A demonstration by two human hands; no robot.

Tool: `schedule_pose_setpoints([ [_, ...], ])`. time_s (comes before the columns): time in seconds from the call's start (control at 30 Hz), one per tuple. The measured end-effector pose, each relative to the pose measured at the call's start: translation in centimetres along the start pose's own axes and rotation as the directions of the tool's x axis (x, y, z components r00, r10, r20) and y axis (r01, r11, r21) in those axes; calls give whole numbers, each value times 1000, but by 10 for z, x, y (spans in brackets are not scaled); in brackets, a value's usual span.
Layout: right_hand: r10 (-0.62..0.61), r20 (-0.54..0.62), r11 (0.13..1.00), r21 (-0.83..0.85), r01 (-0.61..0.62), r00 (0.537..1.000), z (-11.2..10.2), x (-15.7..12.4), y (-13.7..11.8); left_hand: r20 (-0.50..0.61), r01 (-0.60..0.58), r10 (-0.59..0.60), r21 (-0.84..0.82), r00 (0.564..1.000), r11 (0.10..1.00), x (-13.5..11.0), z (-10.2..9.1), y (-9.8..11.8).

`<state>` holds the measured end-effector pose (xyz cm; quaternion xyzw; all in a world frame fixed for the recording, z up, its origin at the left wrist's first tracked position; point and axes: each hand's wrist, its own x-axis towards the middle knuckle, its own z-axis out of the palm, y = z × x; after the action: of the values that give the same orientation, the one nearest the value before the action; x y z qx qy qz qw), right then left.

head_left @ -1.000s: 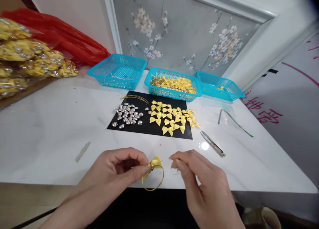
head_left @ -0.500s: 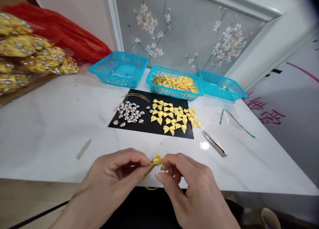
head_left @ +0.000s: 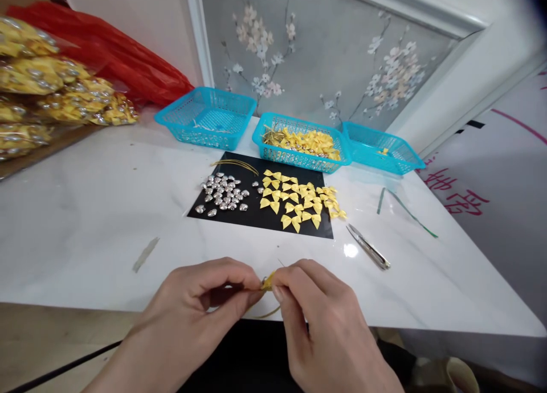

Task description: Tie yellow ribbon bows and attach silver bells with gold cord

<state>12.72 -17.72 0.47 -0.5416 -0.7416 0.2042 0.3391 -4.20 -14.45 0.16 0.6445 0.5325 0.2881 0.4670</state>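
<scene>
My left hand (head_left: 205,302) and my right hand (head_left: 314,310) meet at the table's near edge, both pinching a small yellow ribbon bow (head_left: 268,281) between their fingertips. A thin gold wire (head_left: 267,313) loops down from the bow below the fingers. On a black mat (head_left: 256,217) ahead lie several silver heart beads (head_left: 222,195) on the left and several yellow bows (head_left: 294,202) on the right. A few gold wires (head_left: 235,164) rest at the mat's far edge.
Three blue baskets stand at the back: the left basket (head_left: 207,117), the middle basket (head_left: 301,145) with yellow bows, the right basket (head_left: 380,149). Small snips (head_left: 368,248) lie right of the mat. Bags of yellow items (head_left: 51,97) and red plastic (head_left: 106,45) pile far left.
My right hand moved left and closed onto the bow that my left hand was holding alone. The gold wire loop has drawn smaller and mostly slipped behind the fingers.
</scene>
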Motion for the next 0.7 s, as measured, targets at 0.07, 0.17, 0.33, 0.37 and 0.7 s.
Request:
schedule_pose_setpoints([
  [0.07, 6, 3, 1000, -2, -6, 1000, 0, -1, 0, 5, 21, -21, -34, 1000, 999, 1, 0, 1],
  [0.17, 3, 6, 1000, 3, -3, 1000, 0, -1, -1, 9, 48, -47, -67, 999, 997, 1, -1, 2],
  [0.33, 2, 13, 1000, 6, -2, 1000, -1, 0, 0, 58, 44, -37, -109, 998, 993, 1, -2, 2],
  [0.37, 4, 15, 1000, 3, -4, 1000, -2, 0, 0, 68, 49, -41, -116, 997, 992, 1, -3, 2],
  [0.7, 21, 63, 1000, 7, -22, 998, -5, -2, 1, 158, 126, -93, -208, 983, 970, 7, -8, -1],
])
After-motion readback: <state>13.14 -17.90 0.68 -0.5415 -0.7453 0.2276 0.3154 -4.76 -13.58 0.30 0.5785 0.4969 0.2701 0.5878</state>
